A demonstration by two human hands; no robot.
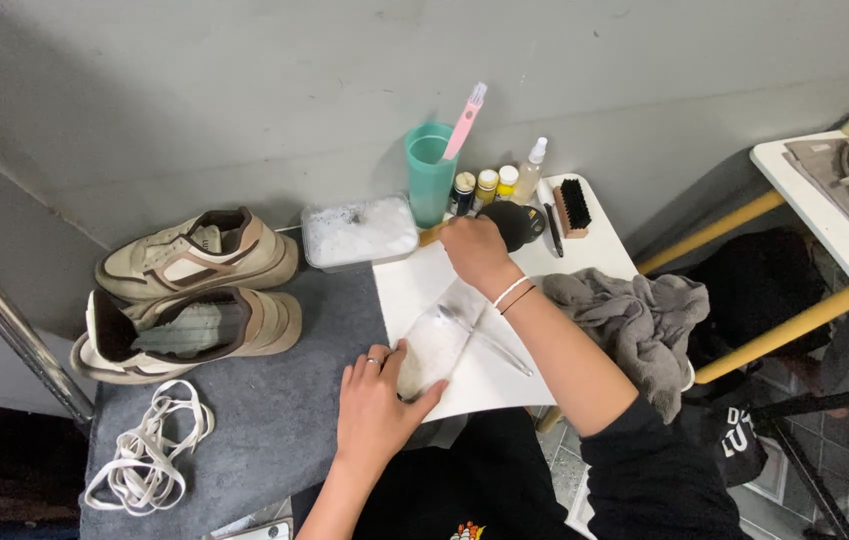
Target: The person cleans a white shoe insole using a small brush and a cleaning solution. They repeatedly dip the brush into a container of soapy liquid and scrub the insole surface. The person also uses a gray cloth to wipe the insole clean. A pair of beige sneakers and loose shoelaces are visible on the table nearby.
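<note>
My left hand [376,400] rests on a pale shoe insole [436,345] lying on a white sheet [414,285] on the table, fingers spread and pressing its near end. My right hand [476,250] reaches to the back of the table, fingers closed around the wooden handle of a brush [431,234] next to a clear tub of soapy water [358,230]. A clear-handled toothbrush [489,340] lies across the white sheet by the insole.
Two beige and brown sneakers [194,290] lie on a grey mat [284,400] at left, with loose white laces [149,455]. A teal cup [428,175] with a pink brush, small bottles [487,185], a bristle brush [572,207] and a grey cloth [639,320] sit nearby.
</note>
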